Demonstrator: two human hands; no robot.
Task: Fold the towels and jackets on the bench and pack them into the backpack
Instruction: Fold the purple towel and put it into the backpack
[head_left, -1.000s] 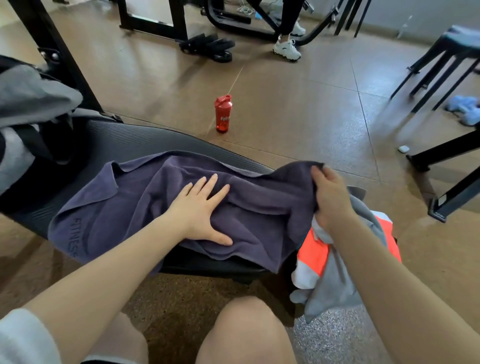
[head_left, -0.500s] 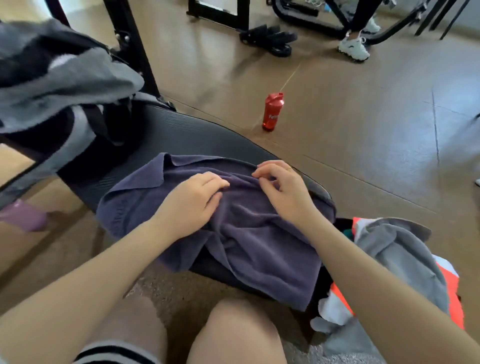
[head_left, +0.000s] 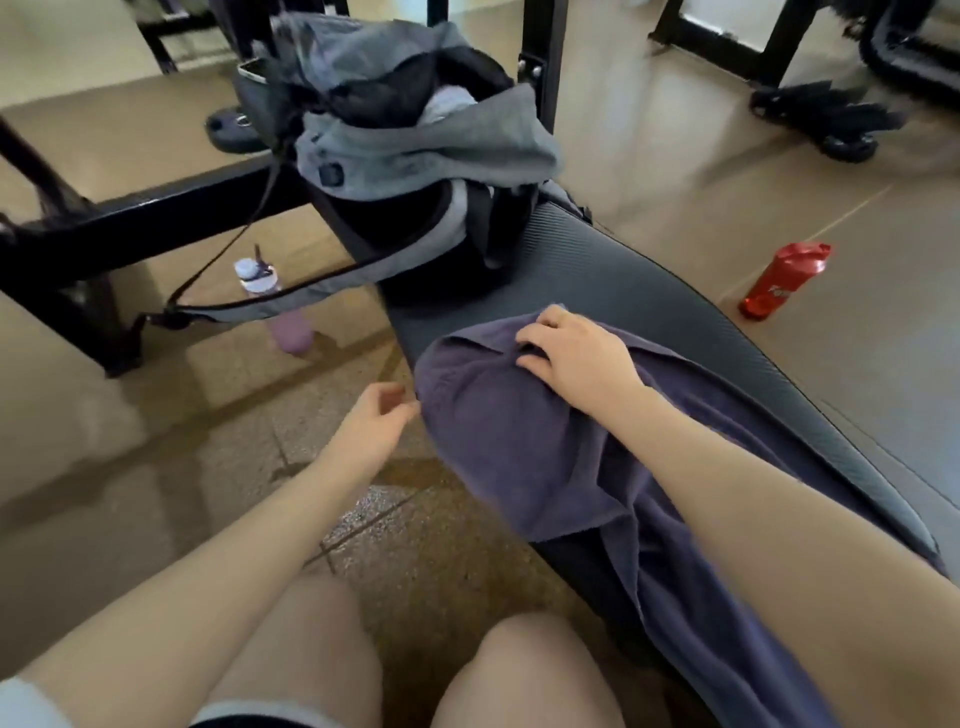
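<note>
Black bench (head_left: 649, 291) — right hand (head_left: 576, 353) gripping purple towel (head_left: 519, 447), left hand (head_left: 374, 421) loosely curled at its edge, empty.

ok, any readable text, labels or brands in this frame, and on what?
"Te": white lettering on the red plastic bottle lying on the floor; the rest is cut off and blurred.
Dark purple towel on the black padded bench: no print shows.
Grey and black backpack: round patch, too blurred to read.
</note>
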